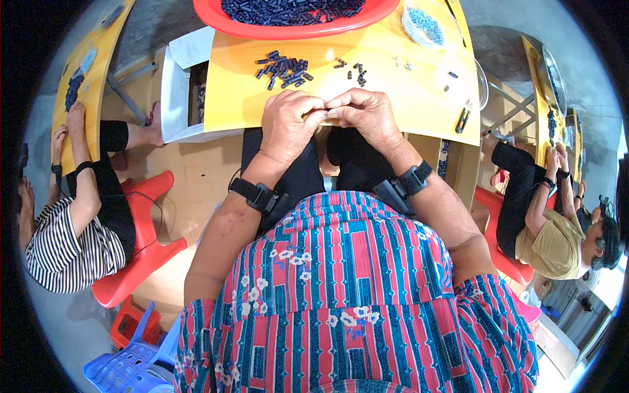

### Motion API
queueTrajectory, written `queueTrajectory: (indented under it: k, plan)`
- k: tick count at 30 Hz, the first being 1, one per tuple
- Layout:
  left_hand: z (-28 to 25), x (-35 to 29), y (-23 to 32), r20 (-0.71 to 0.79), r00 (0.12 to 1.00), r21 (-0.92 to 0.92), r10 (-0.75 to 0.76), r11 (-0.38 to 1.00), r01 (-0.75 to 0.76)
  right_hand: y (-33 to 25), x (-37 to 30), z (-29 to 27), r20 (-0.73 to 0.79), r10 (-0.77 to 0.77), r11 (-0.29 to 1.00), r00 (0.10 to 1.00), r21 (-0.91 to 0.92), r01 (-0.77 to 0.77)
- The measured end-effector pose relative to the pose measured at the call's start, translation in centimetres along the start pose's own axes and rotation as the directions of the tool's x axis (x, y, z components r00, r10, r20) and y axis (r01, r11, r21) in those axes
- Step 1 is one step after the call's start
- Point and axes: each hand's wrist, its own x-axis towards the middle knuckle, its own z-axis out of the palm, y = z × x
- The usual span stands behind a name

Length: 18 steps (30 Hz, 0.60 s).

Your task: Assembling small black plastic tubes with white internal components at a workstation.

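Note:
At the near edge of the yellow table [236, 85], my left hand [288, 124] and my right hand [368, 116] meet, fingers pinched together. Something small and dark shows between the fingertips, mostly hidden, and I cannot make out its kind. Just beyond my left hand lies a loose pile of short dark blue tubular pieces [285, 70]. Beyond my right hand sit a few small black pieces [359, 75]. Some tiny pale bits [407, 65] lie further right. A dark pen-shaped tool [464, 118] rests by the table's right corner.
A red basin [301, 29] full of dark pieces stands at the far edge. To its right is a clear tub [426, 26] of light blue pieces. An open white box [183, 92] adjoins the table's left. Co-workers sit at tables left [72, 223] and right [550, 242].

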Motion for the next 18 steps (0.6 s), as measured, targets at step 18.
queueTrajectory:
  k: [18]
  plan:
    - [0.3,-0.8,0.4,0.007,1.0,0.084,-0.013,0.996,0.012,-0.8,0.5,-0.9,0.102,0.113,0.989,0.988,-0.105,-0.102]
